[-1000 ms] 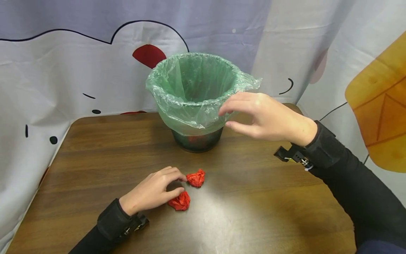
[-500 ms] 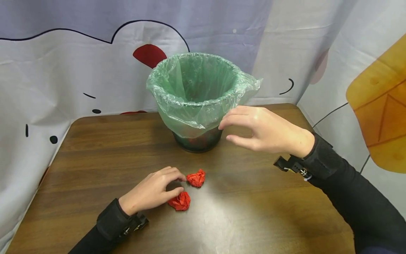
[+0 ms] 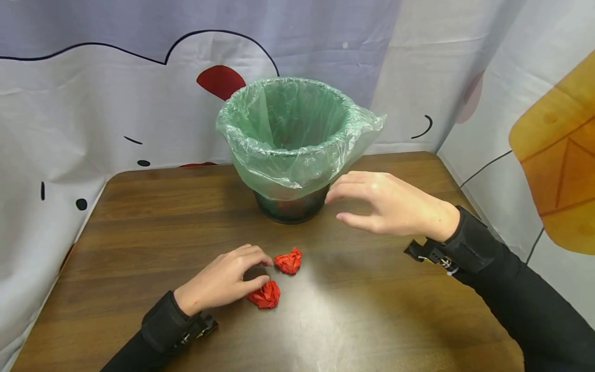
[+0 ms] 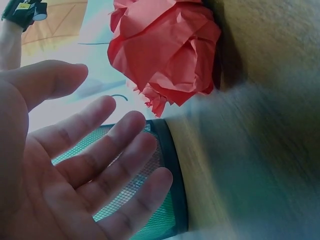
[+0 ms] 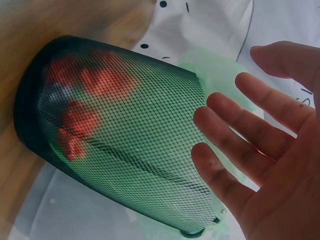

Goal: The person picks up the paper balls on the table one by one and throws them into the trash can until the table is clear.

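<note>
Two crumpled red paper balls lie on the wooden table in the head view: a nearer paper ball (image 3: 266, 295) and a farther paper ball (image 3: 288, 261). My left hand (image 3: 228, 279) is just left of them, fingers relaxed and holding nothing, its thumb overlapping the nearer ball in this view. In the left wrist view the paper ball (image 4: 162, 47) looms past the fingertips. My right hand (image 3: 386, 204) hovers to the right of a mesh wastebasket (image 3: 293, 209), fingers loosely bent around nothing. Through the mesh, the right wrist view shows red crumpled paper (image 5: 107, 80) at the basket's bottom.
A green plastic bag (image 3: 288, 170) lines the basket and hangs over its rim, flaring out at the right. The wooden table (image 3: 153, 222) runs back to a printed curtain (image 3: 69, 113) behind and at the sides.
My right hand has come down from beside the bag's rim to a lower spot right of the basket. The left hand and both paper balls have stayed about where they were.
</note>
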Motion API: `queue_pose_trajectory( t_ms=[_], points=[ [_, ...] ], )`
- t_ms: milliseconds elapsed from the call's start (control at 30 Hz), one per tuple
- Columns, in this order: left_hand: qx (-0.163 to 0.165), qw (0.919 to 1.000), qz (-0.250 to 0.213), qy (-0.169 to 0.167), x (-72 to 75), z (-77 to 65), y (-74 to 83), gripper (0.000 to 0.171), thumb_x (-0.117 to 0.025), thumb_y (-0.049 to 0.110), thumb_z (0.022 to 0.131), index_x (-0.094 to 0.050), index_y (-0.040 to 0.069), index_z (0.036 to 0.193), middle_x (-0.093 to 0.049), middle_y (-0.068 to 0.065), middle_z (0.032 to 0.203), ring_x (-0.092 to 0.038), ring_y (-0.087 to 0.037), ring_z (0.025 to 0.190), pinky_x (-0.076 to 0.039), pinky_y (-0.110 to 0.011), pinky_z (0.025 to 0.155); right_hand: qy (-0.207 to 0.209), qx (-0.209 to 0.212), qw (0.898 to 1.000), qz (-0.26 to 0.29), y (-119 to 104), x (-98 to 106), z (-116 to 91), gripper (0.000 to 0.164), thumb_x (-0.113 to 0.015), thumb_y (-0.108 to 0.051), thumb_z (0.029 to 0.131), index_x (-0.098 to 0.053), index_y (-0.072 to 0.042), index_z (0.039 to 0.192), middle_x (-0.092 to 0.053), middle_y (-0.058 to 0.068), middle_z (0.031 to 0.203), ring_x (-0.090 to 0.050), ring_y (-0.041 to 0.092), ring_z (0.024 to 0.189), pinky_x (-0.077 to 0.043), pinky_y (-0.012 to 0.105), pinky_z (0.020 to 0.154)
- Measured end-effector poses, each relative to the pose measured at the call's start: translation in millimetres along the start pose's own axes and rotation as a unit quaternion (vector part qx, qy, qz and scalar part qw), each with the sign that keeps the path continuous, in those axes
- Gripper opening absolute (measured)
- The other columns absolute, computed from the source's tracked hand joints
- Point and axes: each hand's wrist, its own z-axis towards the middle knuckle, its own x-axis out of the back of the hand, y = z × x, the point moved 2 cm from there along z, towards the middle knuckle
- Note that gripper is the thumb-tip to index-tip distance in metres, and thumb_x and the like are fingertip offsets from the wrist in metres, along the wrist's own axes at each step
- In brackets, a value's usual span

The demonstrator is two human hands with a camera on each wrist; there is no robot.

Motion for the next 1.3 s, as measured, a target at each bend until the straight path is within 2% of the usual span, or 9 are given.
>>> queue_pose_trajectory(
  t_ms=[200, 533, 767, 933, 1100, 1300],
  points=[
    [0.006, 0.9999, -0.007, -0.010, 1.1, -2.3, 0.8, 0.024, -0.067, 0.034, 0.095, -0.069, 0.024, 0.117, -0.065, 0.009, 0.114, -0.061, -0.009, 0.107, -0.053, -0.034, 0.089, -0.024, -0.023, 0.999, 0.014, 3.0, -11.5, -4.4, 0.026, -0.070, -0.029, 0.094, -0.067, -0.023, 0.119, -0.064, -0.012, 0.119, -0.058, 0.005, 0.113, -0.049, 0.031, 0.097],
    [0.011, 0.9995, -0.009, -0.028, 0.2, -3.2, 2.2, 0.027, -0.066, 0.034, 0.095, -0.068, 0.024, 0.119, -0.064, 0.009, 0.116, -0.059, -0.008, 0.109, -0.053, -0.034, 0.089, -0.034, -0.033, 0.998, 0.043, 10.8, -31.3, -9.0, 0.025, -0.070, -0.028, 0.094, -0.068, -0.023, 0.118, -0.065, -0.011, 0.117, -0.060, 0.006, 0.110, -0.049, 0.031, 0.098],
    [0.006, 0.9991, -0.012, -0.041, -2.1, -3.7, 3.9, 0.029, -0.068, 0.034, 0.094, -0.067, 0.023, 0.121, -0.063, 0.009, 0.118, -0.058, -0.009, 0.111, -0.052, -0.034, 0.091, -0.040, -0.043, 0.996, 0.060, 16.9, -42.7, -13.1, 0.024, -0.069, -0.029, 0.094, -0.067, -0.024, 0.118, -0.064, -0.015, 0.116, -0.060, 0.004, 0.110, -0.049, 0.031, 0.097],
    [-0.004, 0.9986, 0.003, -0.052, -4.7, -3.4, 5.5, 0.032, -0.070, 0.033, 0.091, -0.068, 0.024, 0.121, -0.061, 0.011, 0.117, -0.055, -0.006, 0.109, -0.051, -0.036, 0.093, -0.049, -0.049, 0.995, 0.068, 19.5, -50.2, -14.9, 0.024, -0.069, -0.029, 0.094, -0.067, -0.025, 0.118, -0.064, -0.016, 0.115, -0.061, 0.005, 0.109, -0.050, 0.031, 0.096],
    [-0.015, 0.9973, -0.001, -0.072, -8.7, -3.3, 6.9, 0.033, -0.075, 0.036, 0.087, -0.071, 0.030, 0.119, -0.057, 0.017, 0.118, -0.053, -0.005, 0.113, -0.049, -0.038, 0.097, -0.050, -0.053, 0.995, 0.071, 21.7, -54.8, -16.6, 0.023, -0.069, -0.029, 0.094, -0.068, -0.025, 0.117, -0.064, -0.016, 0.114, -0.061, 0.004, 0.108, -0.050, 0.031, 0.095],
    [-0.001, 0.9939, -0.008, -0.110, -15.1, -4.9, 6.4, 0.044, -0.083, 0.034, 0.079, -0.070, 0.031, 0.121, -0.055, 0.017, 0.123, -0.051, -0.007, 0.117, -0.050, -0.035, 0.096, -0.050, -0.057, 0.995, 0.071, 23.7, -58.7, -19.5, 0.024, -0.068, -0.029, 0.094, -0.068, -0.025, 0.118, -0.065, -0.014, 0.115, -0.061, 0.005, 0.108, -0.051, 0.032, 0.095]
  ],
)
